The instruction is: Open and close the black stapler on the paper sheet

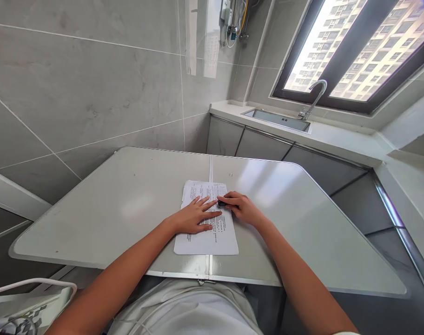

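Note:
A sheet of paper point(205, 244) with lines of printed text lies on the folding table, across its middle seam. My left hand point(193, 217) rests flat on the sheet with its fingers spread, holding nothing. At the paper's right edge, my right hand point(245, 208) is closed round a small black object point(221, 204). Its front end shows at my fingertips over the print, close to my left fingers. My fingers hide most of that object, so its exact kind cannot be made out.
The pale folding table point(103, 209) has a metal rim and a seam down its centre. Behind it on the right runs a counter with a sink point(278, 118) and a tap point(314, 97) under a window. A white wire-like frame point(34, 281) stands at the lower left.

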Demonstrator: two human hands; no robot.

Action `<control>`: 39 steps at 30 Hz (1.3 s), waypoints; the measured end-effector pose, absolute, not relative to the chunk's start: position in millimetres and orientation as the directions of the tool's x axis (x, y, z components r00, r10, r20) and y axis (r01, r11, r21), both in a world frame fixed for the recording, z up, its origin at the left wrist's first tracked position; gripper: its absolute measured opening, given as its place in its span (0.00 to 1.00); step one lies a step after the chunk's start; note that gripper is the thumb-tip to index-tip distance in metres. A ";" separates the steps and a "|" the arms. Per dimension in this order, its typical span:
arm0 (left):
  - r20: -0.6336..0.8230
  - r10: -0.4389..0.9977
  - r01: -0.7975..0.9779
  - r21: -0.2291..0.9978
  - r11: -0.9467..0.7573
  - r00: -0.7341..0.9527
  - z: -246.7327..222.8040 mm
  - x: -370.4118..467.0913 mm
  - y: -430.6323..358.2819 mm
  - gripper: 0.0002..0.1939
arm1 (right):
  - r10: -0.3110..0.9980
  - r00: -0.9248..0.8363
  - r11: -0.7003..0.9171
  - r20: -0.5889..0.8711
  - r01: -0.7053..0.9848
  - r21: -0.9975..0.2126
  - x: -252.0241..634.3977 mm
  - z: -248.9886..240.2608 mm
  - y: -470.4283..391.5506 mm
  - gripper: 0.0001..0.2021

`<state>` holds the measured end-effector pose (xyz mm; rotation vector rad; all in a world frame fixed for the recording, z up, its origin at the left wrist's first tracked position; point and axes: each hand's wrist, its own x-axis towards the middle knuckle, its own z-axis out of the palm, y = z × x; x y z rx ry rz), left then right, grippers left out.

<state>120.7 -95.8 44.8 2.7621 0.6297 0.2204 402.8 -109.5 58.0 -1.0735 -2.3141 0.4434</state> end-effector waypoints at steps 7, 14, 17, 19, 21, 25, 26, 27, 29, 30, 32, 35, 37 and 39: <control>0.085 0.450 0.406 0.309 -0.860 0.889 44.2 120.8 -97.1 0.32 | 0.785 -0.528 0.618 0.325 0.635 -0.464 399.2 58.4 -109.7 0.27; 0.096 0.455 0.408 0.307 -0.860 0.885 40.8 121.7 -96.3 0.32 | 0.797 -0.517 0.601 0.313 0.622 -0.502 399.7 58.5 -110.5 0.25; 0.095 0.455 0.408 0.310 -0.859 0.886 40.4 121.7 -96.1 0.32 | 0.796 -0.524 0.602 0.304 0.631 -0.490 399.9 59.0 -110.5 0.25; 0.105 0.457 0.405 0.320 -0.856 0.883 40.9 121.7 -96.2 0.32 | 0.792 -0.533 0.607 0.296 0.643 -0.467 399.6 59.7 -110.5 0.25; 0.117 0.458 0.400 0.332 -0.854 0.881 41.6 121.7 -96.6 0.32 | 0.792 -0.540 0.609 0.286 0.664 -0.434 398.5 60.1 -110.9 0.25; 0.120 0.458 0.398 0.340 -0.852 0.881 43.1 122.0 -97.3 0.32 | 0.806 -0.535 0.591 0.251 0.740 -0.320 390.8 59.4 -113.4 0.27; 0.116 0.461 0.401 0.340 -0.851 0.880 43.5 122.0 -97.4 0.32 | 0.811 -0.533 0.584 0.242 0.761 -0.282 387.7 58.9 -114.3 0.27; 0.111 0.465 0.406 0.341 -0.848 0.878 44.0 122.0 -97.5 0.32 | 0.815 -0.529 0.576 0.234 0.780 -0.244 384.6 58.5 -115.2 0.28; 0.100 0.470 0.414 0.340 -0.844 0.877 45.2 121.6 -97.7 0.32 | 0.818 -0.532 0.570 0.220 0.801 -0.181 379.4 58.3 -116.8 0.29; 0.094 0.470 0.415 0.339 -0.844 0.878 45.8 121.3 -97.8 0.32 | 0.814 -0.540 0.575 0.215 0.802 -0.163 378.1 58.7 -117.3 0.29; 0.086 0.465 0.414 0.334 -0.847 0.881 46.9 120.4 -97.7 0.32 | 0.798 -0.559 0.597 0.223 0.783 -0.174 380.0 60.3 -117.6 0.30; 0.073 0.465 0.421 0.323 -0.848 0.882 46.9 119.0 -96.7 0.34 | 0.798 -0.553 0.602 0.241 0.748 -0.278 395.3 63.2 -115.6 0.32; 0.068 0.472 0.428 0.321 -0.845 0.879 45.1 118.2 -95.6 0.38 | 0.840 -0.495 0.543 0.223 0.756 -0.365 411.5 63.7 -112.7 0.34; 0.062 0.476 0.435 0.320 -0.842 0.877 42.2 117.8 -94.8 0.41 | 0.894 -0.415 0.446 0.170 0.789 -0.422 428.1 62.9 -109.0 0.30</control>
